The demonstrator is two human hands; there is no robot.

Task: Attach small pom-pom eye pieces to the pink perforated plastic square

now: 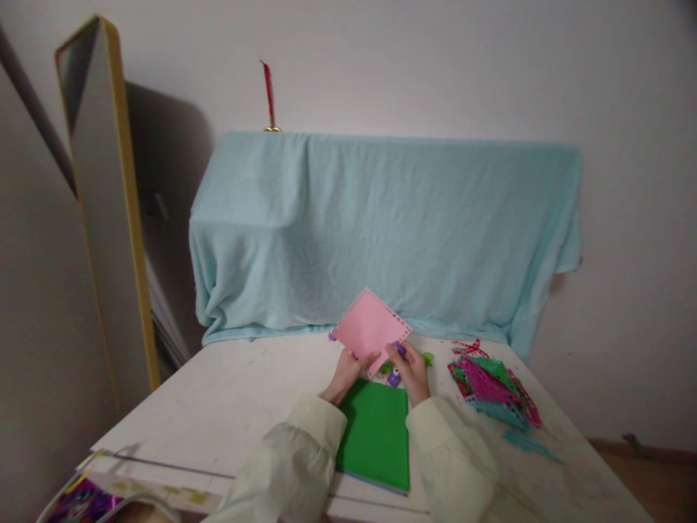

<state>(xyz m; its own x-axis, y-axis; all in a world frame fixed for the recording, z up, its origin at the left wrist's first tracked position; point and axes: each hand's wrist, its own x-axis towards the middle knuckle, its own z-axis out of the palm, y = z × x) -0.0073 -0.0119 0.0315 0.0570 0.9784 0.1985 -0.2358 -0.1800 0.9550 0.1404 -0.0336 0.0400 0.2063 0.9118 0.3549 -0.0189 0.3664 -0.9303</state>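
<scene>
A pink square sheet (370,325) with small punched holes along its edges is held tilted like a diamond above the white table (229,407). My left hand (347,373) pinches its lower left edge. My right hand (409,369) grips its lower right edge and also has a small purple piece (400,349) under the thumb. Just below the hands lies a green sheet (378,436) on top of a thin stack. Small purple and green bits (393,376) lie on the table between the hands.
A heap of pink, green and blue cut-out scrap sheets (493,388) lies at the right. A light blue cloth (381,232) covers something at the table's back. A tall mirror (103,189) leans at the left. A colourful package (81,501) shows at the bottom left.
</scene>
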